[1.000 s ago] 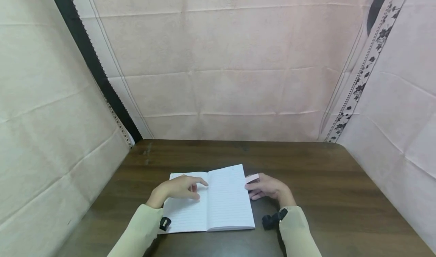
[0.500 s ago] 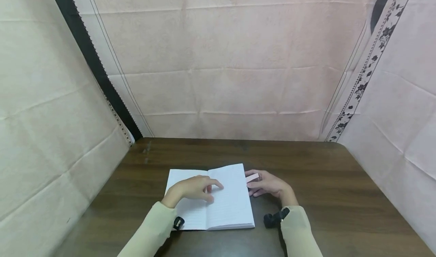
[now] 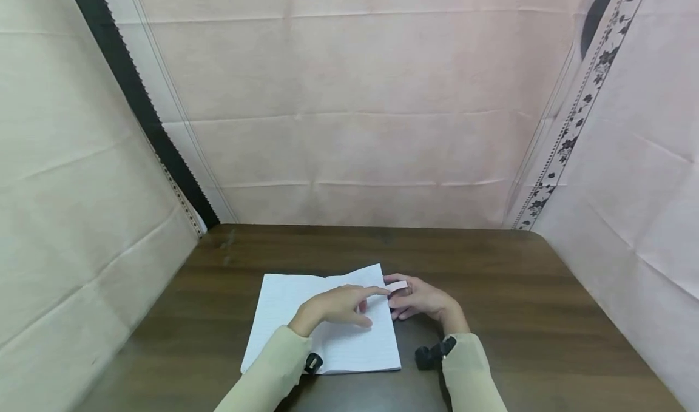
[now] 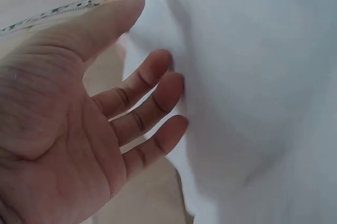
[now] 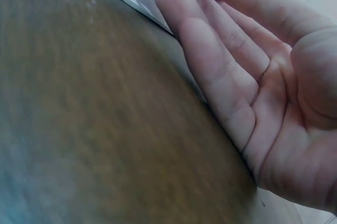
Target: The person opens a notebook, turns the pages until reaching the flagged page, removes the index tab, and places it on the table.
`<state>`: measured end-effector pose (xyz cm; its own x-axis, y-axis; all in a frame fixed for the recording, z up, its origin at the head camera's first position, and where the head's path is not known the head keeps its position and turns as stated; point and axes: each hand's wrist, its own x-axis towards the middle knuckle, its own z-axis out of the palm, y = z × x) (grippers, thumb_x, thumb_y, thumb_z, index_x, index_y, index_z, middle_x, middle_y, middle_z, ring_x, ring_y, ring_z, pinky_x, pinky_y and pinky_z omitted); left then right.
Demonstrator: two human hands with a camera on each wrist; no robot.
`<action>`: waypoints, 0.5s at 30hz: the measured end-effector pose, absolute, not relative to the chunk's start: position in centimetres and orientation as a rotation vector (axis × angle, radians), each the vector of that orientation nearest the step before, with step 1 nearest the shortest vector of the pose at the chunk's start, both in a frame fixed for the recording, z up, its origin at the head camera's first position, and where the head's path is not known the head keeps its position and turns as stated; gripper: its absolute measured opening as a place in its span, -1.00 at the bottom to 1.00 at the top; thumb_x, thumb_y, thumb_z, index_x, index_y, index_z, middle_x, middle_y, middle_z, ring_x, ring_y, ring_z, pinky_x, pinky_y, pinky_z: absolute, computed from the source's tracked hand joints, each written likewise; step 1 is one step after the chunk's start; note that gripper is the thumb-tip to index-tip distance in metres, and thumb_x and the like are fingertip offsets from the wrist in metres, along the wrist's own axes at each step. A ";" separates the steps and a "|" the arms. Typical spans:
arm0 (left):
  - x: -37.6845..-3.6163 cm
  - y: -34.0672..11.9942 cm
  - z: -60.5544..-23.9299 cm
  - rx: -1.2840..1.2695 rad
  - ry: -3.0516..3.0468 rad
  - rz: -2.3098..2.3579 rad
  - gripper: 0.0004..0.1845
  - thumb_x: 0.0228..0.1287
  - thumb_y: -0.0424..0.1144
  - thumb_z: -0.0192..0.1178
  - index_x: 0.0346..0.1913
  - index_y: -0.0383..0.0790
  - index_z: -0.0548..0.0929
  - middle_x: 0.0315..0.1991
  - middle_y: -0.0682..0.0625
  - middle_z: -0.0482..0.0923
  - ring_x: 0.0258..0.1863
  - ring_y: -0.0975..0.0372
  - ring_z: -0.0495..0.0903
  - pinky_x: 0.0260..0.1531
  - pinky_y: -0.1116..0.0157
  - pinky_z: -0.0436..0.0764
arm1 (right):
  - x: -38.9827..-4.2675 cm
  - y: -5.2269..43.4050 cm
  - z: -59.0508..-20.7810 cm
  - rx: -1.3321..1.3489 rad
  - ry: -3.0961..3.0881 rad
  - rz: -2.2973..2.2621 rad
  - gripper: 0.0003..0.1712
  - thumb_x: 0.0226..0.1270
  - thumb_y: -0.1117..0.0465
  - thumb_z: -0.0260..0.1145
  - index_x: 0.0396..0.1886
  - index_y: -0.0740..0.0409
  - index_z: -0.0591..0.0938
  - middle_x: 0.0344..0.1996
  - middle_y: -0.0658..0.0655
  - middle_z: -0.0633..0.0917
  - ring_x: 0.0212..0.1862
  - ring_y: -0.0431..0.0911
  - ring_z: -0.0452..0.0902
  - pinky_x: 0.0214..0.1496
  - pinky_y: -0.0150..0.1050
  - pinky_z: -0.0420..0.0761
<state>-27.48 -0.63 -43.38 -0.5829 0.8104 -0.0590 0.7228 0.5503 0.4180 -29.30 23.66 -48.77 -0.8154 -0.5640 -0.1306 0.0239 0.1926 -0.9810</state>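
Note:
An open notebook [image 3: 284, 315] with lined white pages lies on the wooden table. Over its right-hand page is my left hand [image 3: 341, 306], its index finger stretched toward the page's right edge. In the left wrist view the fingers of my left hand [image 4: 79, 108] are loosely bent beside a white page [image 4: 247, 76], which looks slightly bowed; firm contact cannot be made out. My right hand [image 3: 423, 300], at the notebook's right edge, pinches a narrow white strip [image 3: 397, 286]. In the right wrist view my right hand [image 5: 253, 71] has its thumb and fingertips together at the top.
The brown wooden table [image 3: 491, 290] reaches back to a pale cloth wall [image 3: 355, 127]. Cloth also hangs at the left and right sides. Dark camera mounts [image 3: 431, 356] sit on the wrists, above pale green sleeves [image 3: 469, 375].
My left hand has moved rightward across the notebook, from the left page to the right page's edge near my right hand. My right hand has stayed by the notebook's edge with the strip.

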 end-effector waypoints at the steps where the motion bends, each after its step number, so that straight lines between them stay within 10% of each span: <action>1: -27.4 -0.5 -43.6 1.279 2.550 0.514 -0.29 0.05 -0.08 0.26 0.27 0.28 0.18 -0.33 0.10 0.48 -0.39 0.35 0.42 -0.39 0.41 0.38 | -29.3 23.5 -48.9 -0.513 1.997 -1.661 -0.32 0.10 0.24 0.30 0.23 -0.06 0.27 -0.22 0.27 0.63 -0.33 0.13 0.61 -0.26 -0.05 0.56; 15: -28.5 0.0 -44.1 1.351 2.531 0.540 -0.45 0.16 -0.05 0.15 0.22 0.29 0.29 -0.36 0.25 0.49 -0.37 0.42 0.43 -0.35 0.41 0.41 | -29.4 24.0 -48.5 -0.427 1.986 -1.664 -0.33 0.08 0.21 0.32 0.21 0.01 0.28 -0.25 0.25 0.65 -0.31 0.11 0.61 -0.22 -0.06 0.55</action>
